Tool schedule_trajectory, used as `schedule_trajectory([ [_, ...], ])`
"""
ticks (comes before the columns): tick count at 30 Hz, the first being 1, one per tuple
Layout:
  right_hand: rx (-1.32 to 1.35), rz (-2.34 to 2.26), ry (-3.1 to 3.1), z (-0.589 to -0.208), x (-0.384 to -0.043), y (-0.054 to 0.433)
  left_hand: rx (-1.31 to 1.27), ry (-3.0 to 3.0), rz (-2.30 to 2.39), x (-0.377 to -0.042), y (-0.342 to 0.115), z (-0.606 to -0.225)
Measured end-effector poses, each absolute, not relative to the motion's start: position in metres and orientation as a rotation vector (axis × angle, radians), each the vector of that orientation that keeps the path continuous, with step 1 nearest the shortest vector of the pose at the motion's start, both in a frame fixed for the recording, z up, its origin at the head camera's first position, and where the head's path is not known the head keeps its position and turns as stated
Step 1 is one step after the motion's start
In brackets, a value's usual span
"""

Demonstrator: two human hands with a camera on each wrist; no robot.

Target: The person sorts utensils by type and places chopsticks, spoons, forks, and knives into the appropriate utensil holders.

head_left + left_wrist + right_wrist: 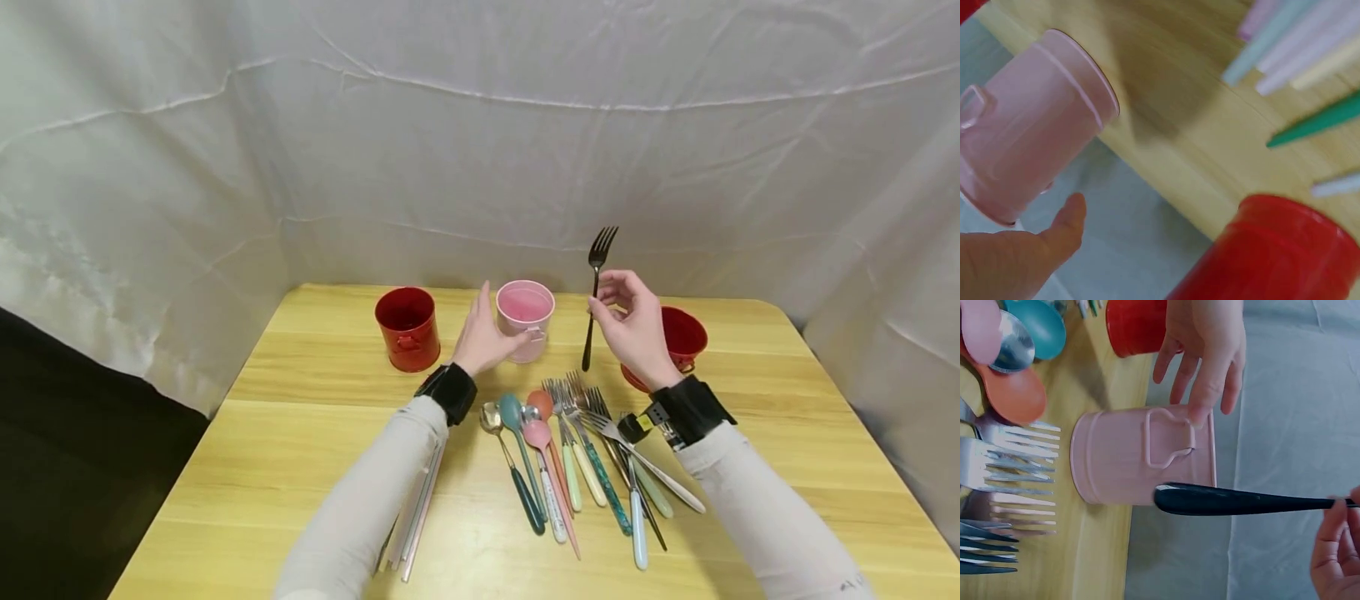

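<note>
My right hand pinches a black fork by its handle. The fork stands nearly upright above the table, tines up; its handle end shows in the right wrist view, in front of the pink bucket. My left hand is at the left of the small pink bucket, its fingers extended and the thumb near the side handle. Whether it touches the bucket I cannot tell. The pink bucket stands upright; nothing shows above its rim.
A red bucket stands at the left, another red bucket at the right, partly behind my right wrist. Several spoons and forks lie in front. Chopsticks lie beside my left forearm. A grey cloth hangs behind.
</note>
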State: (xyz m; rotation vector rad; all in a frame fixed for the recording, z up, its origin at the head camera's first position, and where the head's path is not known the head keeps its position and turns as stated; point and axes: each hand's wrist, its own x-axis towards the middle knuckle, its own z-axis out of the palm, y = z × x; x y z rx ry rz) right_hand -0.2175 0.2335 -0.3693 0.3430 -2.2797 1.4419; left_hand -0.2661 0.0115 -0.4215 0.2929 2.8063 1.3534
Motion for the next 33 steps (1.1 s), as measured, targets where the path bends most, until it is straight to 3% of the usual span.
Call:
schedule_trajectory([
  [13,0.336,1.535,-2.044,-0.362,-0.242,0.215,0.259,2.674,1.620,-0.287,0.025,-0.433],
  [33,0.293,1.678,-1.944,-0.379,-0.248,0.187,0.511,2.693,1.611,-0.265,0.009,-0.444],
])
